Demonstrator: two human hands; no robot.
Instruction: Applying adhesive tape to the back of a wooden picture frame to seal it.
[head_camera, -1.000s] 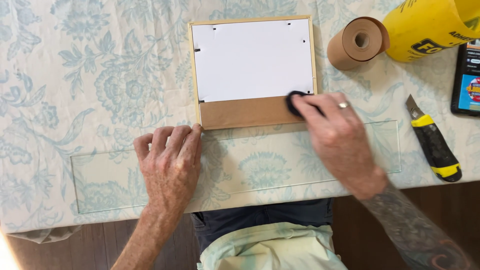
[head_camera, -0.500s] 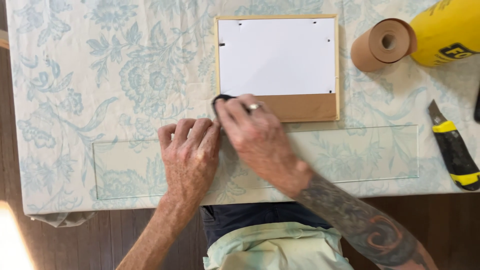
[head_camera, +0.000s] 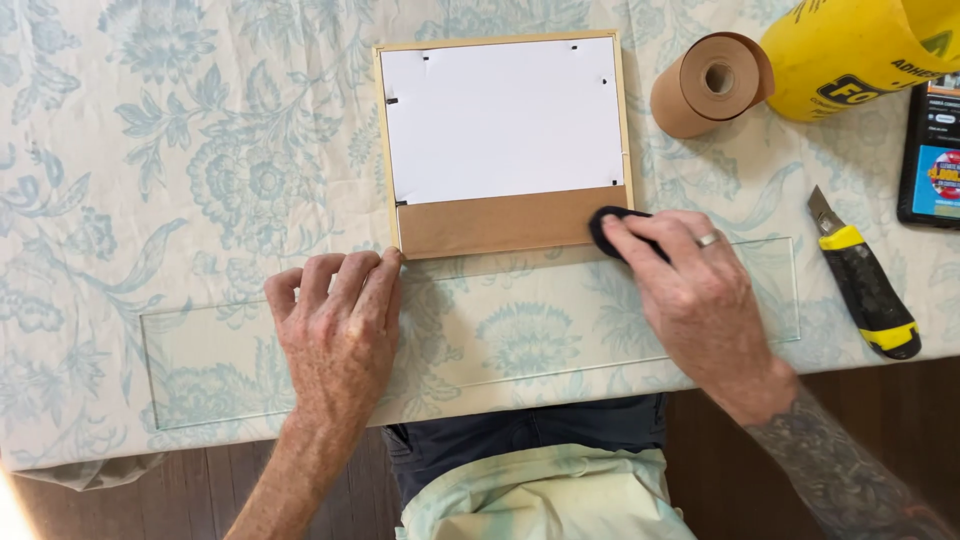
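Observation:
A wooden picture frame (head_camera: 628, 140) lies face down on the table, its back a white sheet with a strip of brown paper tape (head_camera: 500, 222) along the near edge. My right hand (head_camera: 695, 295) presses a small black pad (head_camera: 606, 222) onto the right end of that strip. My left hand (head_camera: 338, 335) lies flat, fingers together, on a long clear ruler (head_camera: 500, 340) that runs across the table just below the frame. Its fingertips touch the frame's lower left corner.
A roll of brown paper tape (head_camera: 708, 82) and a big yellow roll (head_camera: 850, 55) sit at the far right. A yellow and black utility knife (head_camera: 865, 285) lies right of my hand, a phone (head_camera: 932, 150) beyond it. A floral cloth (head_camera: 150, 180) covers the table.
My right hand slid the black pad from the strip's right end to its left end and back to the right. The left hand stayed on the ruler. The camera view shifted.

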